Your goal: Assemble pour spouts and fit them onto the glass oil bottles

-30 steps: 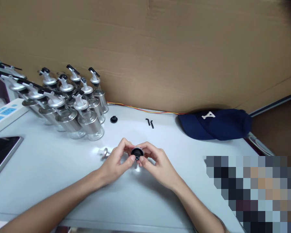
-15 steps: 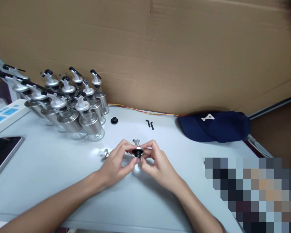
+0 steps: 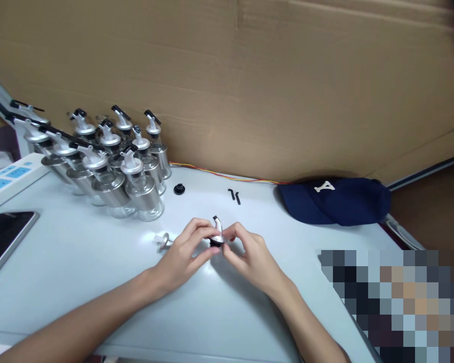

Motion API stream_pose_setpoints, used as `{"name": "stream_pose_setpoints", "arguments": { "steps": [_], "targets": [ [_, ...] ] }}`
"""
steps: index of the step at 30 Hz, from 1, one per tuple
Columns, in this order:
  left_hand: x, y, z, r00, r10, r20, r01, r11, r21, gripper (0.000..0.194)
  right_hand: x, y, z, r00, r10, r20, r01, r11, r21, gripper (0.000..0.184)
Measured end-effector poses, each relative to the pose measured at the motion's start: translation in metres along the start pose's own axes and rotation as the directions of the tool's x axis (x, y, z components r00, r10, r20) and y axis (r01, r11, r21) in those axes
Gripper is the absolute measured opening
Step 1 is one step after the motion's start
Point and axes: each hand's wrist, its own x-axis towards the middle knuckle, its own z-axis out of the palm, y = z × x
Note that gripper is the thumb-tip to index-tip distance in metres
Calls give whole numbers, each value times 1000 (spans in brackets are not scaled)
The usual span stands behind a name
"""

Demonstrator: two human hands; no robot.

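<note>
Between my two hands is a pour spout (image 3: 217, 233), a silver piece with a black rubber stopper beneath its round flange. My left hand (image 3: 191, 247) pinches it from the left, thumb below by the stopper and fingers at the flange. On the opposite side, my right hand (image 3: 249, 254) grips the flange edge with thumb and forefinger. The spout's nozzle points up. Beside my left hand a second pour spout (image 3: 163, 242) lies on its side, without black rubber visible. Farther back sit a black rubber stopper (image 3: 179, 189) and two small black levers (image 3: 231, 194).
Several glass bottles with metal bands and spouts (image 3: 142, 196) stand at the back left. A power strip (image 3: 15, 174) and a phone (image 3: 9, 239) lie at the left. A navy cap (image 3: 340, 201) rests at the back right by the cardboard wall (image 3: 227, 91). Thin wires (image 3: 227, 175) run along it.
The pour spout has turned and tilted in my hands: its stopper faced me earlier, and now the flange top and nozzle show more. The view has shifted slightly.
</note>
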Motion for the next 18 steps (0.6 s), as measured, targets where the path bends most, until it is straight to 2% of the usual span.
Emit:
{"name": "stream_pose_setpoints", "arguments": {
  "steps": [4, 8, 15, 18],
  "targets": [
    [0, -2, 0, 998, -21, 62, 23, 999, -35, 31, 1, 3, -3, 998, -54, -32, 52, 997, -52, 11],
    [0, -4, 2, 996, -49, 81, 53, 998, -46, 30, 3, 5, -5, 996, -92, 10, 92, 990, -107, 15],
    [-2, -7, 3, 996, -21, 86, 26, 998, -58, 32, 3, 7, 0, 990, -136, -22, 134, 987, -89, 13],
    [-1, -6, 2, 995, -16, 103, 19, 999, -36, 30, 4, 7, -3, 992, -127, 12, 127, 985, -119, 11]
  ]
}}
